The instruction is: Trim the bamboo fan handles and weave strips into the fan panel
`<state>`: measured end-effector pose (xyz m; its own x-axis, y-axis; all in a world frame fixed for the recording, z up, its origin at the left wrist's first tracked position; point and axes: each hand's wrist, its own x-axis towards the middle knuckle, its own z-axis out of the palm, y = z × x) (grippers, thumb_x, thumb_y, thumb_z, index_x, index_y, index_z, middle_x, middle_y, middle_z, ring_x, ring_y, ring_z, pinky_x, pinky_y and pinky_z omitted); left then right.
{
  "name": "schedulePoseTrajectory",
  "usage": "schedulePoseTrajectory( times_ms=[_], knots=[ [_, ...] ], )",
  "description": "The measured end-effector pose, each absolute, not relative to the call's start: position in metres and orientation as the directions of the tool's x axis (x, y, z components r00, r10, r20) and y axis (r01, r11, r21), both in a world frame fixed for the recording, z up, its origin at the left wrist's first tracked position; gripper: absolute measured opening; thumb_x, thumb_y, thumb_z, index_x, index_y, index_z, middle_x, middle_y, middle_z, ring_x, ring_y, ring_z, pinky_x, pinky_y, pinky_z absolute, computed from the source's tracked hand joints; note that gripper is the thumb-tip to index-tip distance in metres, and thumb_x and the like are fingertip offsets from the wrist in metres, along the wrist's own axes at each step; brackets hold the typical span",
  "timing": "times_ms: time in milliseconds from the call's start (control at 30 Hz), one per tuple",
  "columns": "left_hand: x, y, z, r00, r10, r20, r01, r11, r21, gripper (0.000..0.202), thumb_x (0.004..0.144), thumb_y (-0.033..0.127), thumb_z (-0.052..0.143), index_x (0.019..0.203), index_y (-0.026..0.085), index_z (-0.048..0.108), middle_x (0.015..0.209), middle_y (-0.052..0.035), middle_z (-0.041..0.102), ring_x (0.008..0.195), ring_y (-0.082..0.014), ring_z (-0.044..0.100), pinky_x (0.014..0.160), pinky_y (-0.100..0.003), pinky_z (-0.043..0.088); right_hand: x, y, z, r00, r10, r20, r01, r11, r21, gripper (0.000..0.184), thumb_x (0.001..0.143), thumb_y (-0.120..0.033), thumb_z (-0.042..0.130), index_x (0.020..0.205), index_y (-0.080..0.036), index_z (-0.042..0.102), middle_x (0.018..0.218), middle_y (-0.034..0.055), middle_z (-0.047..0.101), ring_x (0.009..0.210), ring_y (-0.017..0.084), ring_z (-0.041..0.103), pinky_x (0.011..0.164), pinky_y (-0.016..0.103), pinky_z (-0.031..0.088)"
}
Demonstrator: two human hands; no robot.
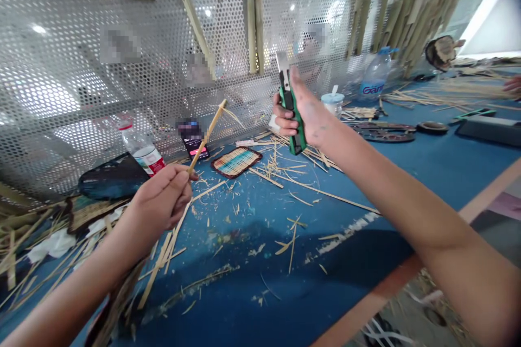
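Note:
My left hand is closed round the lower end of a thin tan stick, which looks like bamboo. The stick slants up to the right, and a fine sliver hangs off its tip. Raised at the right of it, my right hand grips a green and black utility knife. Its blade is out and points upward, apart from the stick. Between and beyond the hands, a small woven mat with a dark rim and blue and orange bands lies on the blue table.
Bamboo strips and shavings litter the blue table. A phone leans against the perforated metal screen. A red-capped bottle stands at left, a large water bottle at back right. Another person's hand shows at the right edge.

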<state>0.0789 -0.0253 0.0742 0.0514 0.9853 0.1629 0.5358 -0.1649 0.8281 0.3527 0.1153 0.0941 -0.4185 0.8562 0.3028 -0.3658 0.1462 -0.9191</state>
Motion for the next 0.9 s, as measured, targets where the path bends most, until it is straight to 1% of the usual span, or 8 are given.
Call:
schedulePoseTrajectory(
  times_ms=[67, 167, 233, 333, 400, 600, 733, 900],
  knots=[
    [0.077, -0.025, 0.076, 0.063, 0.967, 0.246, 0.733, -0.212, 0.646, 0.026, 0.096, 0.045, 0.037, 0.095, 0.022, 0.048, 0.057, 0.0063, 0.042, 0.040, -0.0094, 0.038, 0.040, -0.020, 0.031, 0.343, 0.107, 0.089, -0.430, 0.853, 0.295, -0.356, 0.141, -0.924, 0.047, 0.076, -0.065, 0.066, 0.079, -0.021, 0.051, 0.057, -0.0080, 0.041, 0.040, 0.004, 0.019, 0.035, 0.022, 0.017],
    [0.078, -0.026, 0.075, 0.123, 0.946, 0.300, 0.952, -0.198, 0.235, 0.030, 0.098, 0.045, 0.031, 0.104, 0.023, 0.050, 0.065, 0.0008, 0.056, 0.053, -0.0167, 0.054, 0.052, -0.026, 0.035, 0.325, 0.092, 0.080, -0.521, 0.813, 0.258, -0.319, 0.094, -0.943, 0.039, 0.077, -0.054, 0.072, 0.087, -0.020, 0.056, 0.077, -0.0023, 0.059, 0.041, 0.002, 0.023, 0.036, 0.022, 0.021],
    [0.080, -0.026, 0.073, 0.131, 0.945, 0.300, 0.988, -0.151, 0.043, 0.034, 0.098, 0.043, 0.026, 0.111, 0.022, 0.049, 0.067, -0.0020, 0.061, 0.054, -0.0209, 0.059, 0.052, -0.028, 0.033, 0.318, 0.084, 0.077, -0.576, 0.781, 0.243, -0.305, 0.070, -0.950, 0.040, 0.079, -0.057, 0.068, 0.087, -0.020, 0.057, 0.080, -0.0006, 0.061, 0.041, 0.003, 0.026, 0.037, 0.023, 0.023],
    [0.082, -0.027, 0.068, 0.147, 0.936, 0.320, 0.984, -0.105, -0.145, 0.036, 0.097, 0.039, 0.024, 0.116, 0.020, 0.048, 0.068, -0.0047, 0.064, 0.052, -0.0234, 0.061, 0.049, -0.029, 0.031, 0.315, 0.080, 0.074, -0.587, 0.780, 0.217, -0.284, 0.052, -0.957, 0.042, 0.076, -0.059, 0.070, 0.083, -0.020, 0.056, 0.063, -0.0056, 0.049, 0.042, 0.004, 0.027, 0.038, 0.022, 0.024],
    [0.081, -0.028, 0.067, 0.162, 0.932, 0.324, 0.973, -0.097, -0.208, 0.036, 0.097, 0.036, 0.023, 0.117, 0.020, 0.048, 0.071, -0.0057, 0.066, 0.052, -0.0240, 0.063, 0.049, -0.028, 0.031, 0.314, 0.080, 0.072, -0.572, 0.794, 0.205, -0.281, 0.045, -0.959, 0.041, 0.075, -0.056, 0.073, 0.082, -0.020, 0.054, 0.059, -0.0072, 0.043, 0.043, 0.004, 0.027, 0.039, 0.022, 0.024],
    [0.077, -0.025, 0.071, 0.080, 0.938, 0.336, 0.985, -0.023, -0.169, 0.034, 0.098, 0.038, 0.024, 0.116, 0.020, 0.047, 0.060, -0.0021, 0.060, 0.055, -0.0248, 0.065, 0.051, -0.028, 0.034, 0.301, 0.078, 0.066, -0.474, 0.837, 0.273, -0.429, 0.051, -0.902, 0.028, 0.077, -0.036, 0.075, 0.084, -0.019, 0.054, 0.078, 0.0003, 0.060, 0.053, 0.005, 0.038, 0.046, 0.022, 0.029],
    [0.077, -0.027, 0.075, 0.095, 0.939, 0.329, 0.989, -0.051, -0.140, 0.031, 0.100, 0.036, 0.025, 0.115, 0.020, 0.046, 0.061, -0.0014, 0.060, 0.055, -0.0234, 0.064, 0.052, -0.027, 0.035, 0.298, 0.077, 0.063, -0.517, 0.813, 0.268, -0.466, -0.005, -0.885, 0.025, 0.078, -0.033, 0.073, 0.082, -0.020, 0.052, 0.066, -0.0058, 0.047, 0.048, 0.005, 0.027, 0.044, 0.023, 0.023],
    [0.070, -0.032, 0.082, 0.149, 0.898, 0.413, 0.973, -0.059, -0.223, 0.027, 0.099, 0.032, 0.033, 0.117, 0.021, 0.049, 0.065, -0.0003, 0.060, 0.046, -0.0162, 0.053, 0.049, -0.022, 0.027, 0.308, 0.080, 0.067, -0.582, 0.755, 0.303, -0.444, 0.017, -0.896, 0.020, 0.077, -0.029, 0.069, 0.076, -0.020, 0.050, 0.057, -0.0078, 0.032, 0.046, 0.006, 0.018, 0.043, 0.024, 0.017]
  ],
)
